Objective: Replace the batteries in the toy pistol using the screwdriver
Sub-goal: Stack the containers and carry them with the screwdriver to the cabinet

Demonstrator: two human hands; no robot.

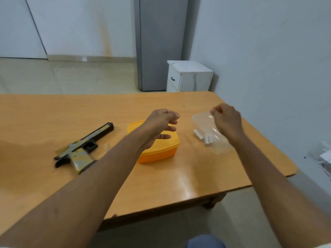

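The toy pistol [84, 146] lies flat on its side on the left part of the wooden table [179, 179], well apart from both hands. Its long black barrel points to the far right, and the grip, nearest the table's near edge, is wrapped in a mottled gold and pale pattern that also runs along the frame. The trigger guard area is dark, and a black piece juts out at the rear left end.

Right of the pistol sits an orange plastic container [159, 149] with its lid on. The left hand [161, 124] hovers above the container's far part, fingers loosely spread and slightly curled, holding nothing that can be seen.

Further right, the right hand [226, 120] pinches the top edge of a clear plastic bag [207, 133] between thumb and fingertips, the other fingers curled in. The bag rests on the table, and several small white batteries [203, 136] lie bunched inside its lower part.

Beyond the table's far edge stands a small white cabinet [189, 76] against a grey wall.
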